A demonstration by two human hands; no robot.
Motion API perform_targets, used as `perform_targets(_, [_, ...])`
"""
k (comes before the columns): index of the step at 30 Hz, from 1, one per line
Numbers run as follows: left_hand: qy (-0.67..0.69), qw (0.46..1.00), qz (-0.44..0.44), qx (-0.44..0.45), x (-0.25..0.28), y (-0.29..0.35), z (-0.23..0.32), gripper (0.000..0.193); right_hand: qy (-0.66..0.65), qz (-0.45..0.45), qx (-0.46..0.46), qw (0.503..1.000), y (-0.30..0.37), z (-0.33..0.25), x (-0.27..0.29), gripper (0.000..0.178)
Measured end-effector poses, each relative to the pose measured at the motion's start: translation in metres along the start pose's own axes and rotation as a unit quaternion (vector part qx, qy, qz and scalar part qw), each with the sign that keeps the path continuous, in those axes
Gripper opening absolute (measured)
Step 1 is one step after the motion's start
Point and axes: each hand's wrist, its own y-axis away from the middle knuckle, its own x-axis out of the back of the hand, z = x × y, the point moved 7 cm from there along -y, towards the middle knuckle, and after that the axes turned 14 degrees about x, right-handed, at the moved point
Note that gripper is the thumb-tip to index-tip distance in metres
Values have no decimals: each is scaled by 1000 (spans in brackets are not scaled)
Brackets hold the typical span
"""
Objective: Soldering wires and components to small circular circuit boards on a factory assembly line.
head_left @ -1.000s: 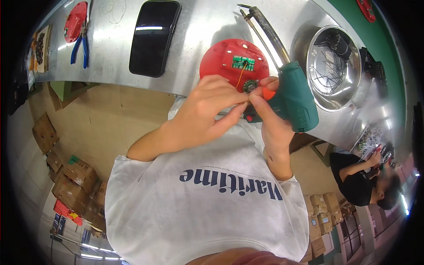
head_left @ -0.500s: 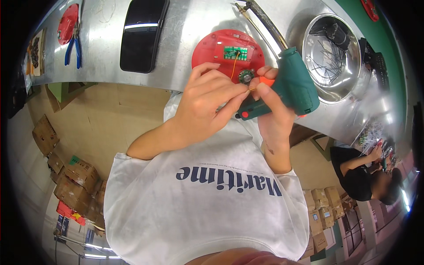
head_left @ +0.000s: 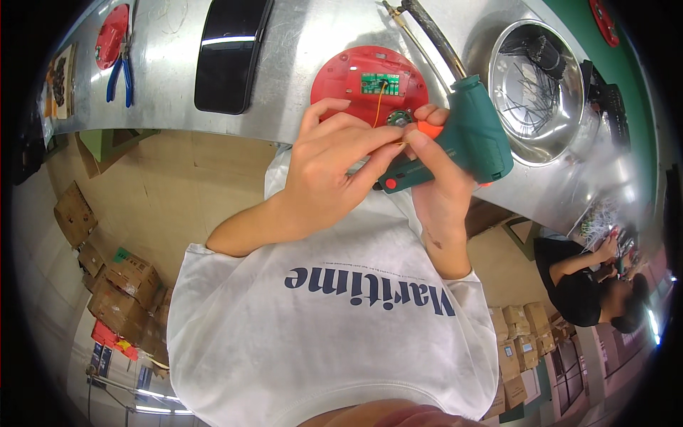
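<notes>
My right hand (head_left: 442,164) is wrapped round the handle of a green soldering gun (head_left: 480,128) with an orange trigger; its metal tip points away up the table. The thumb and fingertips of that hand also meet those of my left hand (head_left: 324,160), which pinches a thin orange wire (head_left: 379,103). That wire runs from a green circuit board (head_left: 371,84) fixed inside a round red plastic cover (head_left: 331,82). Just beyond my fingertips is a small round green part (head_left: 398,117), partly covered by them. The wire's pinched end is mostly hidden.
On the metal table (head_left: 167,71) lie a black phone (head_left: 233,57), blue-handled pliers (head_left: 121,75) and another red cover (head_left: 112,35). A steel bowl (head_left: 498,107) of dark wires stands at the right. Farther right, a person in black (head_left: 573,281) works. Cardboard boxes (head_left: 124,306) are stacked at lower left.
My left fingertips have shifted slightly and cover more of the small round part. The grip on the soldering gun stays the same, and the whole view has moved a little.
</notes>
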Motion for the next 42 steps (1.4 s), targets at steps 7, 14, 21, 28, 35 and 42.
perform_targets(7, [-14,999,14,-31,8,1,-7,16,-11,-3,-6,1000,5,2,-1,25])
perform_targets(14, [110,985,117,56,6,-13,-34,10,136,-102,38,985,15,-27,21,23])
perform_targets(21, [80,988,99,87,2,-20,-32,6,297,-152,61,941,29,-36,47,25])
perform_targets(28, [58,988,108,94,3,-20,-34,7,331,-128,35,934,38,-43,71,22])
perform_targets(35, [66,988,100,101,3,-21,-34,6,362,-159,53,917,39,-46,70,22])
perform_targets(42, [65,987,103,104,3,-21,-33,6,392,-170,76,901,38,-46,70,17])
